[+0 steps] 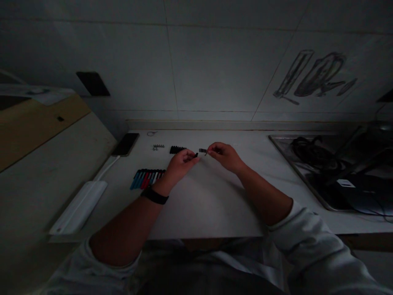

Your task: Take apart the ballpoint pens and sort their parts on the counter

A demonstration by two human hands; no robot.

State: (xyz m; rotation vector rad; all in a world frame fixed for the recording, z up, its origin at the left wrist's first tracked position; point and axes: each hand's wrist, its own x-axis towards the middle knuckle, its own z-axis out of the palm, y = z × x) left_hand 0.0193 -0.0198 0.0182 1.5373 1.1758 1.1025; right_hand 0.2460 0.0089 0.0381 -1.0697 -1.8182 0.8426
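My left hand point(181, 164), with a black band on its wrist, is closed in a pinch on a small black piece point(195, 155). Facing it, my right hand point(225, 155) pinches a small thin piece point(206, 154) whose kind is too small to make out. Just beyond the fingertips lies a short row of small dark and silvery parts point(202, 150). A row of black pieces point(176, 149) sits behind my left hand, partly hidden by it. Small metal parts point(158, 146) lie farther left. Near my left wrist is a row of blue, red and white sticks with black ends point(147, 179).
A phone point(126, 144) and a white power strip point(79, 208) with a cable lie at the left. A thin ring point(151, 133) is near the wall. A metal-rimmed sink point(302, 177) at the right holds dark cables and a dark case. The light is dim.
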